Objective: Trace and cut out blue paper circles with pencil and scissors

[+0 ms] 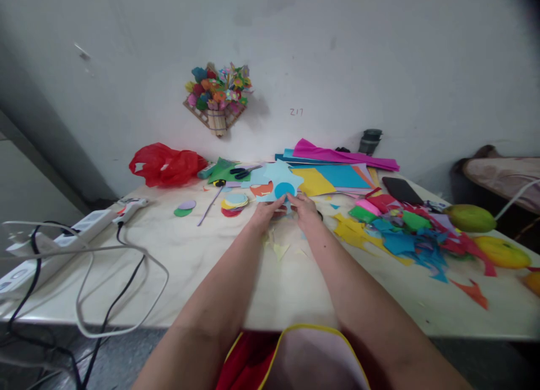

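A blue paper circle (284,189) is held upright at mid-table, its lower edge between the fingertips of both hands. My left hand (269,213) pinches it from the left, and my right hand (302,206) closes on it from the right. Behind it lies a light blue sheet (274,171) with a cut, wavy outline. Left of my hands is a stack of paper circles (235,203) in blue, yellow and red. Farther left, a lilac circle (188,204) overlaps a green circle (183,213). Black-handled scissors (242,173) rest behind the stack.
Colored paper scraps (405,238) heap on the right, near a phone (401,190) and mangoes (470,218). Paper sheets (350,175) lie at the back by a dark cup (370,141). A red plastic bag (169,165) and a power strip (54,249) with cables occupy the left.
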A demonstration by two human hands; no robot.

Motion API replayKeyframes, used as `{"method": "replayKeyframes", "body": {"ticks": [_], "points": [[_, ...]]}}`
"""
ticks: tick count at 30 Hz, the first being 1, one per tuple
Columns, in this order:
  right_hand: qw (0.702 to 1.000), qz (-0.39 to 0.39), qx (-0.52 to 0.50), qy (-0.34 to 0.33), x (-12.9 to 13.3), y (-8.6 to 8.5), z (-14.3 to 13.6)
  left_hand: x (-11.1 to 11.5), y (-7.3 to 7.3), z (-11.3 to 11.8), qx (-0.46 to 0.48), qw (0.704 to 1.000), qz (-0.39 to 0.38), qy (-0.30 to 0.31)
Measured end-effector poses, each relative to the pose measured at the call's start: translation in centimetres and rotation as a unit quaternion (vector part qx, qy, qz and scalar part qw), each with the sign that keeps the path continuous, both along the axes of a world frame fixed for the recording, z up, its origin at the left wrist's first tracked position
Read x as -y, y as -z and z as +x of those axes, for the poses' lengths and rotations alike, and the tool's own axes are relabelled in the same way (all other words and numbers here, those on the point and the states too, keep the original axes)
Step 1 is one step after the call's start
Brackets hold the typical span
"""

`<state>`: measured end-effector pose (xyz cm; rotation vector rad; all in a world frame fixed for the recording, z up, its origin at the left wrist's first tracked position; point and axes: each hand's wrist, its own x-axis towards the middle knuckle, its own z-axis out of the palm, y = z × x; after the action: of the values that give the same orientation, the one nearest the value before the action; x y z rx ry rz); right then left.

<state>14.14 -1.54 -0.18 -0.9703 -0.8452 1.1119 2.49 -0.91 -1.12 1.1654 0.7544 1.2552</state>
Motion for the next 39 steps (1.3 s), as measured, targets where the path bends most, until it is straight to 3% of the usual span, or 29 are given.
{"method": "replayKeyframes", "body": {"ticks": [17,21,25,27,28,30,33,36,39], "points": [[1.000,-0.016,0.006,-0.021,-0.4,0.6,-0.3,-0.2,0.2,-0.1,0.080,0.996,-0.014,-0.024],[0.997,-0.004,0.067,-0.029,-0.4,0.3,0.1,-0.4,0.1,-0.3,0.094,0.995,-0.013,-0.029],[0.979,0.010,0.199,-0.040,-0.5,-0.5,1.8,-0.8,0.1,-0.6,0.129,0.990,-0.032,-0.051],[0.944,0.004,0.329,-0.006,-0.3,-1.2,3.0,-1.0,0.2,-0.7,0.144,0.987,-0.043,-0.062],[0.912,-0.009,0.410,0.022,-0.2,-1.5,3.5,-1.0,0.2,-0.7,0.148,0.986,-0.046,-0.065],[0.821,-0.055,0.564,0.075,0.1,-2.2,4.4,-1.2,0.3,-0.8,0.152,0.985,-0.049,-0.065],[0.705,-0.135,0.692,0.076,0.8,-3.0,4.8,-1.3,0.4,-0.8,0.161,0.984,-0.049,-0.066],[0.648,-0.195,0.735,0.047,1.2,-3.3,4.5,-1.5,0.4,-0.9,0.171,0.982,-0.044,-0.068],[0.628,-0.206,0.750,0.031,1.2,-3.1,4.1,-1.6,0.5,-0.9,0.178,0.981,-0.043,-0.071]]}}
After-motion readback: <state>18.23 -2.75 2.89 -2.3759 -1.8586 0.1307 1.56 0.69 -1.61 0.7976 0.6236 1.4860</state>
